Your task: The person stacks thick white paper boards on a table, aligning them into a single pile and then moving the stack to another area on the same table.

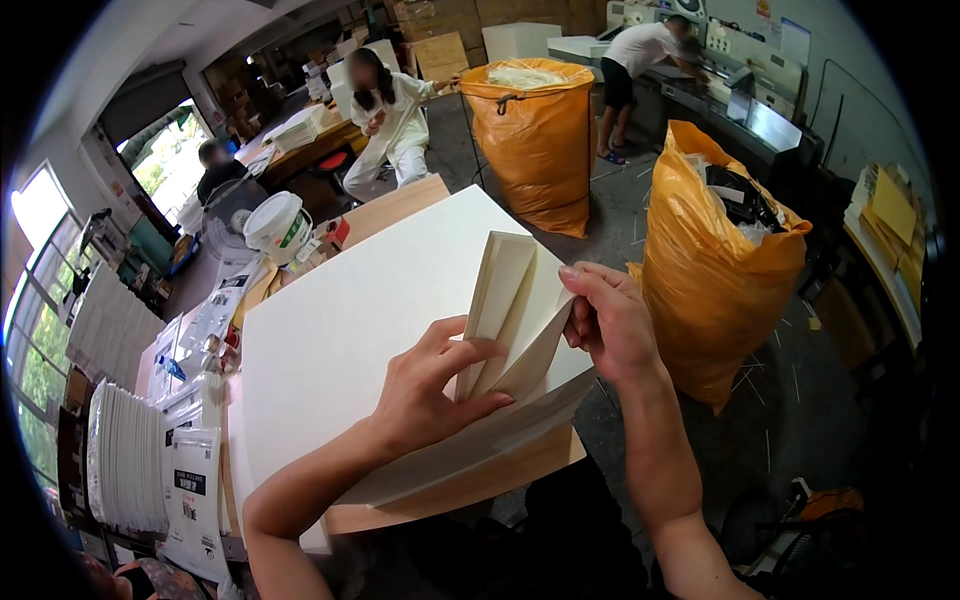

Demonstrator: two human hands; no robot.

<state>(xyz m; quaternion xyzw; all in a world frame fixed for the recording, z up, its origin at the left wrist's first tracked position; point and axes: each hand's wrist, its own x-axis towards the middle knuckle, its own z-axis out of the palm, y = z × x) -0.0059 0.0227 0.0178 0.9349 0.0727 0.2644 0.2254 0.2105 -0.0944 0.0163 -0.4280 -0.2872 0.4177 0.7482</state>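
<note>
A folded cream paper piece (502, 295), long and narrow with several layers, stands tilted above a tall stack of large white paper sheets (345, 290). My left hand (425, 385) grips its lower left side, thumb and fingers on either side of the folds. Between thumb and fingertips, my right hand (612, 315) pinches the outer flap's right edge and holds it away from the inner layers. The flap bows outward. The stack's top lies just under my left hand, and the stack rests on a wooden board.
Two orange sacks, one upright (535, 150) and one bulging (715, 270), stand beyond and right of the stack. A white bucket (278, 228), plastic packets (195, 490) and piled white sheets (125, 450) are at left. Three people work farther back; paper strips litter the floor.
</note>
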